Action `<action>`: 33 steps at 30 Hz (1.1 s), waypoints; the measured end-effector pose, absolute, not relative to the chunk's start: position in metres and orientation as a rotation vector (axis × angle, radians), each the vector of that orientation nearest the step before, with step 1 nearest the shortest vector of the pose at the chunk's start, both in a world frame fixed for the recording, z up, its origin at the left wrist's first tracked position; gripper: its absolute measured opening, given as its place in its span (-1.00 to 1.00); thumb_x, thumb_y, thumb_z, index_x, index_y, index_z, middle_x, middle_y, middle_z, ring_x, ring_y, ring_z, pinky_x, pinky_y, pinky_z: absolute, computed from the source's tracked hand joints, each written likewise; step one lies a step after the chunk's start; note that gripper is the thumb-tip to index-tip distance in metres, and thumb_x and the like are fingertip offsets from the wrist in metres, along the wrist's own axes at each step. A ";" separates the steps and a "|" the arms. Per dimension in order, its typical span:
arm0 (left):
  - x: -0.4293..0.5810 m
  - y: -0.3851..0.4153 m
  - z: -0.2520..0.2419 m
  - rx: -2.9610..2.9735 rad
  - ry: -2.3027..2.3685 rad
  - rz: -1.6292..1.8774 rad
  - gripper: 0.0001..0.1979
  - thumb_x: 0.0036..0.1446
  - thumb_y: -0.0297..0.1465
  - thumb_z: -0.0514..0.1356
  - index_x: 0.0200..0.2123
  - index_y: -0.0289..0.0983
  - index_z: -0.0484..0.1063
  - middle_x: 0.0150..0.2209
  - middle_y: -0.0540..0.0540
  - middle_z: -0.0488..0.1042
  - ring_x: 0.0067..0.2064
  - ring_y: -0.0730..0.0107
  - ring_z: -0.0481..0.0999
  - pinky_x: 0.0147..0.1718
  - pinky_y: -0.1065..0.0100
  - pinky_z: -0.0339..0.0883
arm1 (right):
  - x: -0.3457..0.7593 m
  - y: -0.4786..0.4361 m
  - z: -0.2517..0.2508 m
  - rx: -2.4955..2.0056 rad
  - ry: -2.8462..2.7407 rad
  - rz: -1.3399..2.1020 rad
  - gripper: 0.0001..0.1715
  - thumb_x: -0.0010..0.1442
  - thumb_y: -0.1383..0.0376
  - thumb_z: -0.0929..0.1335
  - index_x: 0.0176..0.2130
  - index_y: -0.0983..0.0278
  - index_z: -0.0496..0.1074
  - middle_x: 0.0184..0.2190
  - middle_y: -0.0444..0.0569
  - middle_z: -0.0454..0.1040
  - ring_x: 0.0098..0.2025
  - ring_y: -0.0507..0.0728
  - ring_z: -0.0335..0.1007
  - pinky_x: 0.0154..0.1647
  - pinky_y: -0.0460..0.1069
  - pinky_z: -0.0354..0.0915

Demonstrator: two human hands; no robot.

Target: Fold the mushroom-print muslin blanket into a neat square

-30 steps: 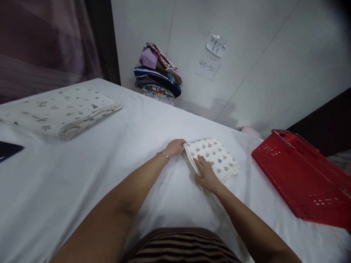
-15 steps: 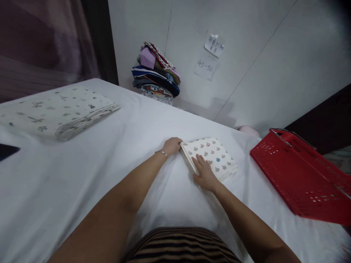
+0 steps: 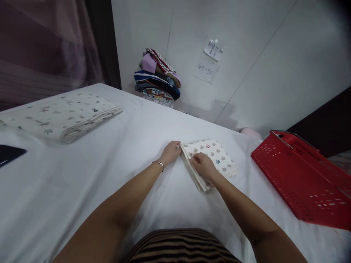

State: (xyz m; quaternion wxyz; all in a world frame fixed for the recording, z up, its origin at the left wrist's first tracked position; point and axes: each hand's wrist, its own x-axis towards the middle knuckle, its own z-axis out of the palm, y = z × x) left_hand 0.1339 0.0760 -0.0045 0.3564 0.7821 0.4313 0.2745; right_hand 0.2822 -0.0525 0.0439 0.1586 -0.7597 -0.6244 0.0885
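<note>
A small folded white cloth (image 3: 216,157) with grey, red and blue prints lies on the white table (image 3: 109,171) just ahead of me. My left hand (image 3: 171,151) pinches its far left corner, fingers closed on the edge. Curled fingers of my right hand (image 3: 203,164) grip the cloth's near left edge and rest on top of it. A thin bracelet circles my left wrist.
A larger folded patterned cloth (image 3: 60,115) lies at the far left of the table. A red plastic basket (image 3: 301,175) sits at the right. A stack of coloured fabrics (image 3: 157,78) stands against the wall under two paper notes (image 3: 210,60). A dark object (image 3: 8,153) lies at the left edge.
My right hand has gone from lying flat on the cloth to curling its fingers on the cloth's edge, a little farther up. My left hand has stayed at the corner.
</note>
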 end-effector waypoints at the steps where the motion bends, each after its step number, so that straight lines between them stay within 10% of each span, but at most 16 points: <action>1: 0.132 0.071 -0.003 1.977 1.164 0.736 -0.68 0.04 -0.39 0.15 -0.09 -0.26 0.43 -0.10 -0.10 0.50 -0.17 0.35 0.45 -0.17 0.39 0.28 | 0.279 -0.052 0.044 -2.189 -1.801 0.244 -0.80 0.19 0.19 0.30 -0.30 0.25 0.45 -0.34 -0.06 0.46 -0.29 0.08 0.32 -0.28 -0.05 0.17; 12: 0.137 0.031 0.007 1.613 1.068 0.591 -0.76 0.05 -0.25 0.14 -0.56 -0.27 0.40 -0.60 0.05 0.38 -0.50 0.45 0.37 -0.49 0.43 0.18 | 0.272 -0.056 0.047 -2.145 -1.873 0.250 -0.80 0.22 0.28 0.25 -0.41 0.25 0.39 -0.42 -0.09 0.43 -0.37 0.05 0.28 -0.37 -0.08 0.08; 33: 0.146 0.022 0.021 1.193 0.990 0.546 -0.85 0.05 -0.47 0.13 -0.53 -0.34 0.42 -0.54 -0.01 0.47 -0.66 0.63 0.27 -0.62 0.50 0.17 | 0.262 -0.061 0.042 -2.211 -1.857 0.236 -0.82 0.10 0.23 0.34 -0.26 0.24 0.36 -0.35 -0.06 0.44 -0.35 0.09 0.30 -0.39 -0.07 0.08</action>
